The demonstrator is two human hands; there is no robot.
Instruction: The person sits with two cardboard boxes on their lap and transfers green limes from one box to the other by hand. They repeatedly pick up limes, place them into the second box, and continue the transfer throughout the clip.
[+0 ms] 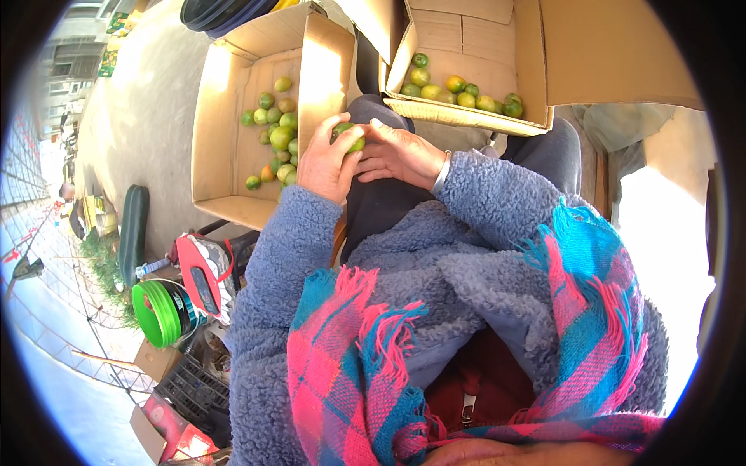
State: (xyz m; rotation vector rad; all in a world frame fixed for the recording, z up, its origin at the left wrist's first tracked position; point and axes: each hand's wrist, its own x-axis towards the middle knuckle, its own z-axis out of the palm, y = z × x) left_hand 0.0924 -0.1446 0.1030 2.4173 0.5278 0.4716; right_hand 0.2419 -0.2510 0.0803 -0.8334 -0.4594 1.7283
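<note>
A green citrus fruit is gripped in the fingers of my left hand, above my lap. Close against it on the other side is my right hand, thumb raised and fingers loosely bent. Whether the right fingertips touch the fruit is hard to see. To the left, a cardboard box holds several green and yellowish citrus fruits. Another open cardboard box, ahead and to the right, rests over my knees. Green, yellow and orange citrus fruits lie along its near side.
Dark tubs stand beyond the left box. At my left are a green bucket, a red bag with a phone on it, and a black plastic crate. A long dark green object lies on the concrete ground.
</note>
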